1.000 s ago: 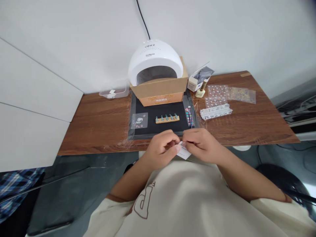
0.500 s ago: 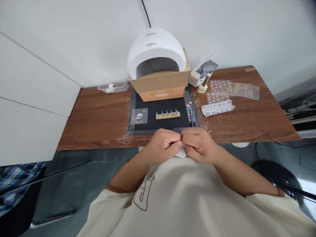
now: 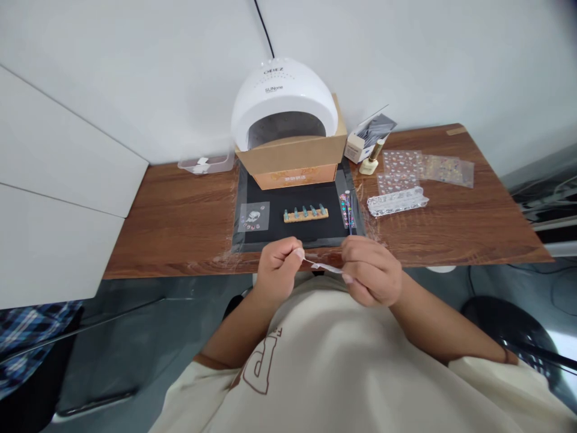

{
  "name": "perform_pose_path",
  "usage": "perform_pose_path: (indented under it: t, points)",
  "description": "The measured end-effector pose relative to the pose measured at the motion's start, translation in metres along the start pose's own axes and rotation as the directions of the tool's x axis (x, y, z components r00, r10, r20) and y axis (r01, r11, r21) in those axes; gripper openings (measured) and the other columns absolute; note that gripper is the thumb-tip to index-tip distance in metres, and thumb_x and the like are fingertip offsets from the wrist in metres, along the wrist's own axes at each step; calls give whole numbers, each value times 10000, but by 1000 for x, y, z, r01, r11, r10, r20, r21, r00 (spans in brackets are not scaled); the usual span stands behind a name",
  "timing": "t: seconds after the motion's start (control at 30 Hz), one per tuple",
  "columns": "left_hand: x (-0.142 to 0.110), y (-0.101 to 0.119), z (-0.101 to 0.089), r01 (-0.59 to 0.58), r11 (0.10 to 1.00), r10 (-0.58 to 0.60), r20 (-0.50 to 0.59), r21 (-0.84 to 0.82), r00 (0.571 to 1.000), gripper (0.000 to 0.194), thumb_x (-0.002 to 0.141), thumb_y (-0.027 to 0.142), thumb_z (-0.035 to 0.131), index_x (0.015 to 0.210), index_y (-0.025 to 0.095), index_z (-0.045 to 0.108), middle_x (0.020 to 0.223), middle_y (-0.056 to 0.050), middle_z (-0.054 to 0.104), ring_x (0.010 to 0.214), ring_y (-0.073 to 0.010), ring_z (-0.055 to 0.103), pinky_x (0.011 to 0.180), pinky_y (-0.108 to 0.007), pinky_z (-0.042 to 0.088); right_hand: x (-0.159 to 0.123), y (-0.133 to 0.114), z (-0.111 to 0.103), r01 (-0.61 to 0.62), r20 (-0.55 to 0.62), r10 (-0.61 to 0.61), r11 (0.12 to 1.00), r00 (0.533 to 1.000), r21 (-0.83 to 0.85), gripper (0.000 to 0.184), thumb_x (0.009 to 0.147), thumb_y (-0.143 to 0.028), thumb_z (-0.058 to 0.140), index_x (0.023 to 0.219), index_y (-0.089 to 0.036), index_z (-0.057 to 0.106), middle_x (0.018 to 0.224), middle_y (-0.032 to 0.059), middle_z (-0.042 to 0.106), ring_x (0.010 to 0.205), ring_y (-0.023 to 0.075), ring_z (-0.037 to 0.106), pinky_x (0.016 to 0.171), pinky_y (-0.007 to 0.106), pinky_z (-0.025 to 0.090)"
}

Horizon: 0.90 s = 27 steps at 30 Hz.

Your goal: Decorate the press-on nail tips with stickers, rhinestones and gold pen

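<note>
Near the table's front edge, my left hand [image 3: 277, 270] is closed in a pinch on the end of a thin white strip [image 3: 308, 260]. My right hand [image 3: 373, 270] is closed on a small white packet [image 3: 329, 268], which reaches toward the left hand. The strip and the packet appear joined between my fingers; what lies inside my fists is hidden. Just beyond my hands, a wooden nail tip stand [image 3: 306, 217] bearing several blue-green nail tips sits on a black mat [image 3: 293, 236].
A white nail lamp [image 3: 283, 99] rests on a cardboard box [image 3: 293, 157]. Left are a rhinestone sheet [image 3: 253, 216] and a clear tray [image 3: 220, 162]. On the right lie a nail polish bottle [image 3: 368, 165], sticker sheets [image 3: 402, 165], a clear rhinestone case [image 3: 396, 202] and a brush [image 3: 349, 216].
My hands, pressed together before, have moved apart to left and right. The white packet and thin strip now show stretched between them.
</note>
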State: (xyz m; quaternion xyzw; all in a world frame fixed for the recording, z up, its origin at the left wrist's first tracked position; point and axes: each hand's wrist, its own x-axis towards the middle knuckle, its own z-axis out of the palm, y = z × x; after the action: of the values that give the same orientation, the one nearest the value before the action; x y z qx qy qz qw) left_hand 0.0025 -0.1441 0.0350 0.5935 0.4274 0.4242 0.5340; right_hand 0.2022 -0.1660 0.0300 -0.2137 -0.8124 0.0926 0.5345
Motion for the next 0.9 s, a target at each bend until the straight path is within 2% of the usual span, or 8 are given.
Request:
perform_pose_path:
  t: [0.13,0.23,0.37,0.47,0.57,0.67,0.8,0.9]
  points:
    - [0,-5,-10,-22,992,41,-157,121,987,354,841,348,523,559,191,376,548,27,326,542,-116,309,547,-271,258,6,-2,-6,-14,-141,20,999,990,44,170,782,-45,468,810,-210,498,651,-5,410,593,156,437,544,323,414]
    - [1,-5,-34,-11,971,88,-313,241,946,332,833,382,513,576,194,421,549,16,385,531,-119,347,521,-262,281,9,-3,-11,-50,-159,58,997,986,51,171,797,-50,461,842,-202,524,652,2,439,582,157,463,540,323,425]
    - [21,9,-99,84,881,188,-509,465,840,277,841,342,480,614,186,449,541,26,415,509,-101,328,501,-237,275,6,0,-16,-93,-160,104,993,982,75,168,823,-73,465,881,-200,559,647,7,489,562,158,487,531,322,435]
    - [58,22,-154,155,821,212,-545,550,811,224,846,306,513,678,166,562,531,42,394,530,-93,338,531,-227,280,2,3,-16,-119,-157,134,988,979,98,170,833,-74,469,892,-192,576,648,14,506,571,163,510,536,329,441]
    - [105,28,-197,244,718,215,-542,652,813,221,837,311,556,750,134,656,575,33,444,595,-104,391,579,-238,302,-1,3,-17,-155,-111,168,981,980,113,154,852,-85,473,902,-181,582,655,28,523,594,166,517,540,333,444]
    - [149,25,-224,325,572,193,-509,753,839,247,867,311,514,803,135,675,673,4,550,702,-131,484,653,-248,348,-5,3,-21,-192,-66,201,975,977,112,149,852,-83,484,910,-177,583,654,29,523,612,167,522,542,334,453]
    - [197,16,-241,399,438,114,-489,806,865,276,891,337,496,833,142,682,804,-61,658,811,-183,555,746,-284,389,-11,3,-26,-257,-51,264,959,963,120,174,834,-61,487,911,-174,596,652,30,530,625,174,536,530,332,448]
    - [223,12,-245,444,363,-2,-475,819,880,171,815,286,603,785,137,680,878,-133,701,909,-245,596,844,-348,408,-12,3,-27,-278,-50,283,956,958,93,178,826,-49,491,903,-170,597,657,30,524,621,169,525,518,324,436]
